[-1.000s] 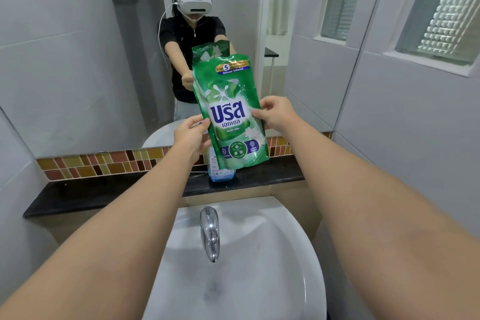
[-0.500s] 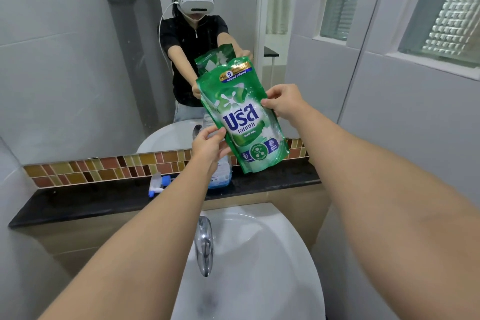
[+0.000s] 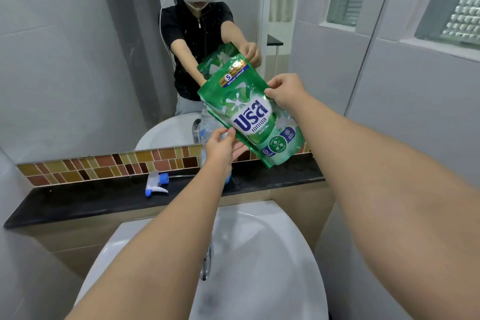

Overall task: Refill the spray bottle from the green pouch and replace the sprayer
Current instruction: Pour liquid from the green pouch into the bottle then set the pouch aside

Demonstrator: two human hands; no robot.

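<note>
I hold the green pouch [image 3: 249, 114] in the air over the black ledge [image 3: 78, 202], tilted with its top leaning left. My right hand [image 3: 284, 91] pinches its upper right edge. My left hand [image 3: 223, 148] grips its lower left edge, thumb on the front. The clear spray bottle [image 3: 205, 132] stands on the ledge right behind my left hand and the pouch, mostly hidden and without its sprayer. The white and blue sprayer [image 3: 155, 184] lies on its side on the ledge, to the left of the bottle.
A white sink [image 3: 272, 254] with a chrome tap [image 3: 206, 265] lies below the ledge. A mirror [image 3: 78, 60] above a strip of brown tiles [image 3: 104, 166] reflects a person and the pouch. A tiled wall [image 3: 415, 112] stands close on the right.
The pouch has gone from upright to tilted, its top swinging left. My left hand dropped lower on its edge. The view shifted, bringing the sprayer on the ledge into sight.
</note>
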